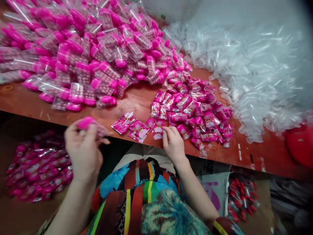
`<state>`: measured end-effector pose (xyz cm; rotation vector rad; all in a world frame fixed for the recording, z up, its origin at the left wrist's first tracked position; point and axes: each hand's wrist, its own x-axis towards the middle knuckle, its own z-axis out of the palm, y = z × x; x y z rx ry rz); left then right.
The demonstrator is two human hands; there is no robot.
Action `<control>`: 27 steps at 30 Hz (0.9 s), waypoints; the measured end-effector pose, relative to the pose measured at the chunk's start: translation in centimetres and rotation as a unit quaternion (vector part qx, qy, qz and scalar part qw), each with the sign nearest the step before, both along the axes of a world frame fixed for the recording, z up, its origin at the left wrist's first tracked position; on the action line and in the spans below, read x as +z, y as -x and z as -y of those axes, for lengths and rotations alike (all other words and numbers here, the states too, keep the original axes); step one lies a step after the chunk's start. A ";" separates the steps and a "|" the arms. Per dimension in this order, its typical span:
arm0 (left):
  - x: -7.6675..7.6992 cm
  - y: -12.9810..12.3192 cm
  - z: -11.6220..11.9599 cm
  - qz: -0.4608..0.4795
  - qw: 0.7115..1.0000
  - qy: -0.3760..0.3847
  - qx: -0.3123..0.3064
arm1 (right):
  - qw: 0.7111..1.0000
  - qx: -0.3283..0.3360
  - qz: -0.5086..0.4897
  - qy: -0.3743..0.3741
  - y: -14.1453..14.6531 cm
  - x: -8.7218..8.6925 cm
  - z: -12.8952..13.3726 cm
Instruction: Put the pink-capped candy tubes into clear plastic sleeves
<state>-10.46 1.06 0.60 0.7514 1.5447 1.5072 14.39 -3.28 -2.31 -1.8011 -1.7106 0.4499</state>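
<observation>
In the head view my left hand [84,150] is closed around a pink-capped clear container [97,128], raised at the table's front edge. My right hand [174,143] rests at the edge with thumb and fingertips pinched by a flat pink printed wrapper [157,128]; whether they grip it is hard to tell. More flat pink wrappers [139,129] lie between the hands. Beyond my right hand is a heap of filled pink packets [195,111]. A big pile of pink-capped containers with small pale pink balls [105,45] covers the back left.
Clear empty plastic containers [244,71] are heaped at the back right of the red-brown table [254,153]. Below its edge, many pink packets [41,169] sit at lower left, and red-capped items [242,195] at lower right. A red object [299,143] stands at the right edge.
</observation>
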 end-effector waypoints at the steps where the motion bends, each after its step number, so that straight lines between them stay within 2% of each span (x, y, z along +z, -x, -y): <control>1: 0.6 -1.8 0.4 0.055 0.997 0.008 -0.059 | 1.000 0.001 0.022 0.012 0.3 0.1 -0.2; 2: 1.1 -3.4 0.8 0.105 0.986 0.036 -0.127 | 0.999 0.001 0.033 0.023 0.6 0.1 -0.3; 5: 1.1 -6.8 1.7 0.214 0.932 0.131 -0.261 | 1.000 -0.001 -0.014 0.018 0.8 0.4 -0.4; 8: 0.2 -8.4 2.0 0.260 0.895 0.166 -0.324 | 0.995 -0.005 -0.095 -0.013 0.3 0.9 -0.5; 11: -0.3 -9.4 2.0 0.258 0.892 0.144 -0.343 | 0.982 0.008 -0.187 0.016 0.1 1.4 -0.5; 13: -0.4 -9.9 2.1 0.238 0.899 0.130 -0.343 | 0.952 0.020 -0.298 0.073 0.4 1.6 -0.3; 16: -0.3 -10.2 2.2 0.195 0.907 0.119 -0.354 | 0.876 -0.008 -0.462 0.140 0.9 1.7 0.0; 19: -0.7 -10.2 2.1 0.075 0.923 0.095 -0.366 | 0.829 -0.084 -0.540 0.118 0.3 1.3 0.5; 21: -1.1 -10.3 1.9 -0.088 0.928 0.029 -0.361 | 0.814 -0.126 -0.560 0.089 -0.8 1.1 0.7; 22: -1.4 -10.6 1.8 -0.184 0.914 -0.013 -0.362 | 0.810 -0.140 -0.564 0.076 -1.4 1.1 0.8; 24: -2.0 -11.6 1.6 -0.358 0.849 -0.084 -0.378 | 0.814 -0.151 -0.558 0.055 -2.4 1.0 1.1; 27: -3.0 -13.4 1.4 -0.539 0.734 -0.122 -0.395 | 0.828 -0.153 -0.539 0.036 -3.0 0.7 1.7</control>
